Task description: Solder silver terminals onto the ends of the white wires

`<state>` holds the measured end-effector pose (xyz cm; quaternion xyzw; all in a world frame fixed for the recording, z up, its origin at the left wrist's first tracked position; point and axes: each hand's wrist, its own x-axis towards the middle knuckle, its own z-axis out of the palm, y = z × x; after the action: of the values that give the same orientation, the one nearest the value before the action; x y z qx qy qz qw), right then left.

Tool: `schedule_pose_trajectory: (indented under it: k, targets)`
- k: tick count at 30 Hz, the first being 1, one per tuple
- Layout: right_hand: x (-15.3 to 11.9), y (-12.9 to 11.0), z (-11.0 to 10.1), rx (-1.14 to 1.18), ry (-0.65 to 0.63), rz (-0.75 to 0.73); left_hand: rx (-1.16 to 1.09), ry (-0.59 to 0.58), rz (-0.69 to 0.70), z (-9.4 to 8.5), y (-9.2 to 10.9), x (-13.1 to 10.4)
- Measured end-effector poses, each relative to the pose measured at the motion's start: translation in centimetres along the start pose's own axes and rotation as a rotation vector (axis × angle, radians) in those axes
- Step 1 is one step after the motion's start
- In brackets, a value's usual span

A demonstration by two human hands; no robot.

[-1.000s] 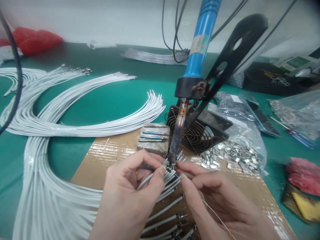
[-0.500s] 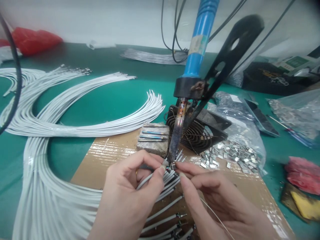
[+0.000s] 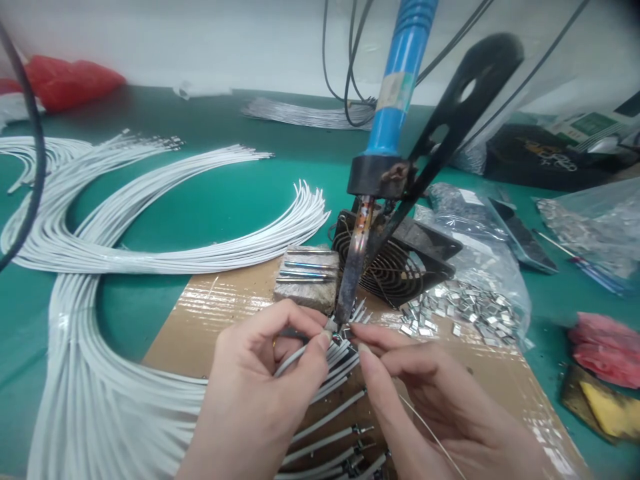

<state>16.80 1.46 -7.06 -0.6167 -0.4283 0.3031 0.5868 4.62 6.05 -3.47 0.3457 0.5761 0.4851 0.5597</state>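
Left hand (image 3: pixel 260 393) pinches 1 cable (image 3: pixel 291 361) by iron (image 3: pixel 351 283), joint likely unfinished; right hand (image 3: pixel 440 390) part-closed, grip unclear. Tipped cables (image 3: pixel 327 443) bottom centre.

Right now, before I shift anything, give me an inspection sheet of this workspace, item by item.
Surface: green table, cardboard on top with small dark specks.
Work pieces: white wires in curved bundles; metal clips in a loose pile; iron pointing down between the hands.
Clutter: pink cloth and yellow pad at the right.
Hands: left hand pinches a white wire at the iron's tip; right hand beside it, thin wire running from it.
Cables: black cable hangs at the left edge; others hang behind the iron.
Surroundings: fan behind the tip; red bag far left; other people, nothing seen.
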Motion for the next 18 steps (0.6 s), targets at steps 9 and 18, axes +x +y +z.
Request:
schedule_pose_trajectory:
  k: [9, 18]
  targets:
    - [0.0, 0.5, -0.2, -0.019, -0.022, -0.034, 0.034, -0.113, 0.031, -1.1, -0.5, 0.5]
    - [-0.3, 1.0, -0.5, 0.016, -0.033, -0.034, 0.016, -0.049, 0.039, -0.6, -0.5, 0.3]
